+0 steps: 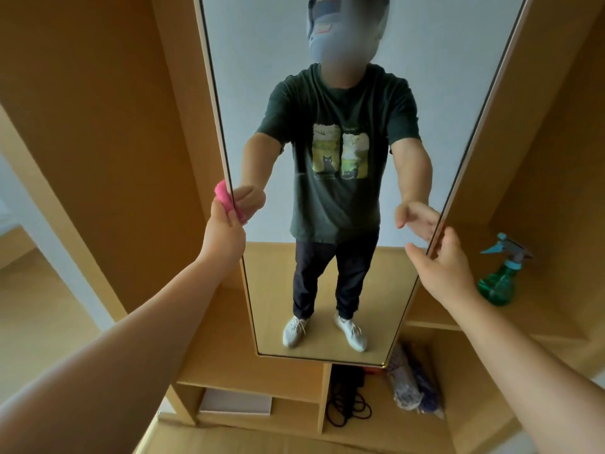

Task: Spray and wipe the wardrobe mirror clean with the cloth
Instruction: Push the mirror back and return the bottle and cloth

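Light wooden wardrobe (98, 126) with open compartments, bare floor to its left. A black coiled cable (347, 407) lies low down. The left hand (226, 231) pinches a crumpled pink cloth (224, 194) against the left edge of the tall thin-framed mirror (262, 77). The right hand (442, 267) straddles the right edge, grip unclear. A green plastic spray bottle (497, 280) stands on the right shelf, near that hand. The reflected shirt's lettering is unreadable.

No readable text; the shirt print (340, 152) lettering is too small.
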{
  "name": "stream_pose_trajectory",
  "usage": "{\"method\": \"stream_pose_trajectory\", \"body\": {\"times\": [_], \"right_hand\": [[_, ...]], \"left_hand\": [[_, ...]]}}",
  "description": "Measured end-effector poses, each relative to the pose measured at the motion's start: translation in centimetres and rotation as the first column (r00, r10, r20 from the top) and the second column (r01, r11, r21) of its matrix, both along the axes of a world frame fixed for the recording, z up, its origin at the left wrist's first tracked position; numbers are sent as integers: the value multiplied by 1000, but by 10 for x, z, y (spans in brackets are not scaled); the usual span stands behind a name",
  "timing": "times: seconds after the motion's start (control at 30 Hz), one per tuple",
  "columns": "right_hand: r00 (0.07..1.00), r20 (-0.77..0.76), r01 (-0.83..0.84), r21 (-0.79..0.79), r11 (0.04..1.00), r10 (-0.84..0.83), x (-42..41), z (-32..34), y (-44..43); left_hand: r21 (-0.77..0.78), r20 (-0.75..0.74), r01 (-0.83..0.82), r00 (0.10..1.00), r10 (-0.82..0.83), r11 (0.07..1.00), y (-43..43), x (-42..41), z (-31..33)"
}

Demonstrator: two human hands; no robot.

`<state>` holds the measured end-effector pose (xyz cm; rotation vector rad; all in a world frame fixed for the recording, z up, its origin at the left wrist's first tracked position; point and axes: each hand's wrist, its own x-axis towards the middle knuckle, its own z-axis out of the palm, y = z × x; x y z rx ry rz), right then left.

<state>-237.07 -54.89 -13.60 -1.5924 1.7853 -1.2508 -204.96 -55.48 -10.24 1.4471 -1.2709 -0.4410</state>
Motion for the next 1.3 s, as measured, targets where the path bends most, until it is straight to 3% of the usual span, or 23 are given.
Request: {"method": "stream_pose_trajectory", "body": {"times": [0.17,0.4,0.63,0.97,1.3], "right_hand": [[999,21,-25,38,999,24,-1,-11,2],[995,66,-69,-84,994,75,7,-23,4],[996,28,-80,-106,991,83,0,-48,-1],[1000,4,-1,119,993,0,-5,-90,1],[999,50,-23,163,986,15,-9,-134,7]], "left_hand": [[115,24,23,999,-25,993,-2,4,-12],[144,79,-8,997,-4,990,-9,12,-46],[182,81,14,996,-29,983,-10,13,-68],[287,98,4,995,-33,958,-8,17,-106],[389,88,-5,996,-32,921,-7,20,-155]]}}
